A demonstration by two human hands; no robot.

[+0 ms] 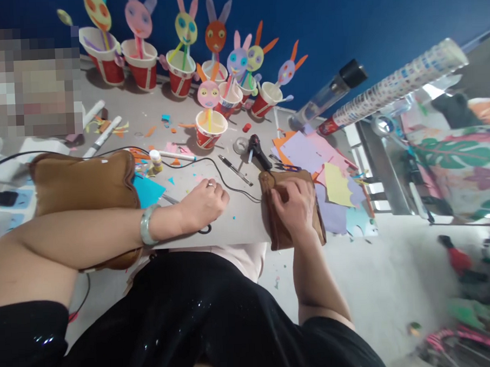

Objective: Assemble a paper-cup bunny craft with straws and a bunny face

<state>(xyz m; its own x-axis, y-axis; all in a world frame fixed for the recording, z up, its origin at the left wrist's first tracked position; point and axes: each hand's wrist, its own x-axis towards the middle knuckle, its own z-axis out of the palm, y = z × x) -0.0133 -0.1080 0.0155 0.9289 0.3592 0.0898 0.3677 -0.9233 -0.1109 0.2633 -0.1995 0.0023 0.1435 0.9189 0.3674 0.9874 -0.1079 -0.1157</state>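
My left hand rests on the table with its fingers curled under in a loose fist; nothing shows between them. Beneath it lie scissors, a blade on one side and a black handle loop on the other. My left forearm lies over a brown leather-like cushion. My right hand lies on a smaller brown leather-like piece at the table's front edge, fingers apart and holding nothing. Just beyond it are a black glue gun and small snips.
Red-and-white paper cups with rabbit-faced figures stand along the blue wall. Coloured paper sheets lie right, near a clear tube and a long cup stack. A pen, a black cable and paper scraps lie mid-table.
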